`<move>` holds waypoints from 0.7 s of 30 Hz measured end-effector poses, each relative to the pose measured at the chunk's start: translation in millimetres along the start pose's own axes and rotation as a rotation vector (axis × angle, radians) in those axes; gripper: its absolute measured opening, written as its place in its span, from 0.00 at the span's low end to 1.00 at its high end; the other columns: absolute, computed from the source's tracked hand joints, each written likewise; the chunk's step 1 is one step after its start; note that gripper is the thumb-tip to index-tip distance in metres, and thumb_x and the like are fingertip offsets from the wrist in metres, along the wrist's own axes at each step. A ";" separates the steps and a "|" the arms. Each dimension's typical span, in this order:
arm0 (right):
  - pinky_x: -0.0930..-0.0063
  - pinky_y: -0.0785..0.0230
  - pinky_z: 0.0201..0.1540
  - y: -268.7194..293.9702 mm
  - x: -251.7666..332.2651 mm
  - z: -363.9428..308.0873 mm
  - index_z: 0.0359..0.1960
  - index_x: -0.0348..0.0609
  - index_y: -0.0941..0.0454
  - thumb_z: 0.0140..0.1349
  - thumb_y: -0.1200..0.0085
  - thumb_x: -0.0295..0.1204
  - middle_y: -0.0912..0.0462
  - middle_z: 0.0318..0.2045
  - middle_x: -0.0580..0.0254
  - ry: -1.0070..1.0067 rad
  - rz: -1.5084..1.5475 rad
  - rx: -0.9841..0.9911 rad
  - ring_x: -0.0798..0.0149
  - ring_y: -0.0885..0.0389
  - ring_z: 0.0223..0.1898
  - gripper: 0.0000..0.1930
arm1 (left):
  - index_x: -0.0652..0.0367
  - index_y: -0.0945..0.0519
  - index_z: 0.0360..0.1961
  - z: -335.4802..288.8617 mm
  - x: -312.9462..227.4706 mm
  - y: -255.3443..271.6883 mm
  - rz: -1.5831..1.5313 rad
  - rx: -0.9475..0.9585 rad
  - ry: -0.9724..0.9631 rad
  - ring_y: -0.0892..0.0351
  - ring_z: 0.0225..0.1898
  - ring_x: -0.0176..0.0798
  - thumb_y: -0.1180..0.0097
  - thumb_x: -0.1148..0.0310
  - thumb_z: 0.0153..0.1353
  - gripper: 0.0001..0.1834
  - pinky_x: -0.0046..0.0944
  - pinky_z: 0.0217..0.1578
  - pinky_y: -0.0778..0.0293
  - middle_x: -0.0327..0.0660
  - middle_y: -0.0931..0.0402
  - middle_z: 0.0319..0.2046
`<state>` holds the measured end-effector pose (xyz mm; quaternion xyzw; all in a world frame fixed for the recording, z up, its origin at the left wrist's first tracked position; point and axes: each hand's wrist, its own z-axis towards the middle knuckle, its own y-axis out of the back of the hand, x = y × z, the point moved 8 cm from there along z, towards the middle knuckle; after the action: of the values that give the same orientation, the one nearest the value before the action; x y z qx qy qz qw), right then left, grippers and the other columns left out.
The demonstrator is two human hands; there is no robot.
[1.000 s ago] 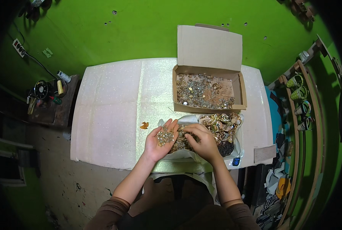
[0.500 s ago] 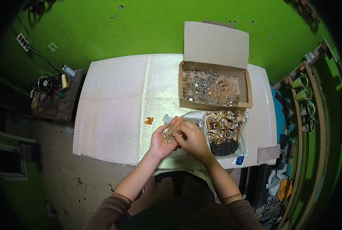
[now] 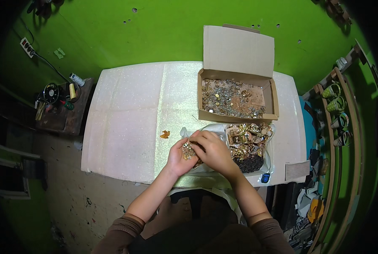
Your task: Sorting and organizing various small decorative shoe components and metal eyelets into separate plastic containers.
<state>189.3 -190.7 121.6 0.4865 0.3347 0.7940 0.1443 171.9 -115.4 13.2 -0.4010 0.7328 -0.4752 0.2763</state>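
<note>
Far left, yellow thread spool (image 3: pixel 72 92) on a dark side table (image 3: pixel 52 122). Orange-brown scrap (image 3: pixel 164 134) on the shimmery white tabletop (image 3: pixel 123 127). Left hand (image 3: pixel 178 161) palm up, cupped under small metallic pieces (image 3: pixel 188 153). Right hand (image 3: pixel 214 153) arches over them, fingertips bunched; can't tell if they're clamped on one. Right: cardboard box (image 3: pixel 225 116) far, lid up; gold-toned fittings (image 3: pixel 245 139) and black beads (image 3: pixel 249 165) near.

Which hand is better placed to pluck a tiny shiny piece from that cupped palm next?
Probably the right hand: it curls over the small shiny pieces, while the left hand lies beneath, its palm holding them.
</note>
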 end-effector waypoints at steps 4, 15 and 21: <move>0.64 0.30 0.41 -17.5 0.4 4.6 0.34 0.42 0.22 0.52 0.44 0.32 0.24 0.33 0.60 0.004 -0.147 0.035 0.56 0.25 0.39 0.09 | 0.60 0.31 0.49 -4.0 4.9 4.9 0.078 -0.151 0.025 0.32 0.53 0.42 0.63 0.60 0.67 0.17 0.46 0.58 0.38 0.46 0.30 0.49; 0.69 0.30 0.38 -11.4 -7.7 3.2 0.34 0.39 0.23 0.52 0.44 0.30 0.23 0.31 0.60 -0.076 0.113 0.108 0.61 0.24 0.36 0.10 | 0.60 0.31 0.52 -0.5 4.7 5.9 -0.050 0.072 0.070 0.33 0.55 0.42 0.65 0.60 0.68 0.19 0.45 0.58 0.39 0.47 0.31 0.52; 0.82 0.31 0.36 -21.1 -74.1 -34.7 0.40 0.38 0.23 0.63 0.48 0.30 0.20 0.31 0.68 -0.747 1.208 0.128 0.75 0.24 0.32 0.09 | 0.61 0.41 0.63 0.4 -0.3 0.2 -0.069 -0.026 -0.019 0.43 0.64 0.44 0.71 0.63 0.69 0.25 0.42 0.62 0.44 0.48 0.42 0.63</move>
<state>193.0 -229.9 46.9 0.8340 -0.0193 0.4940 -0.2448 172.3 -115.3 12.9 -0.4340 0.7220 -0.4711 0.2615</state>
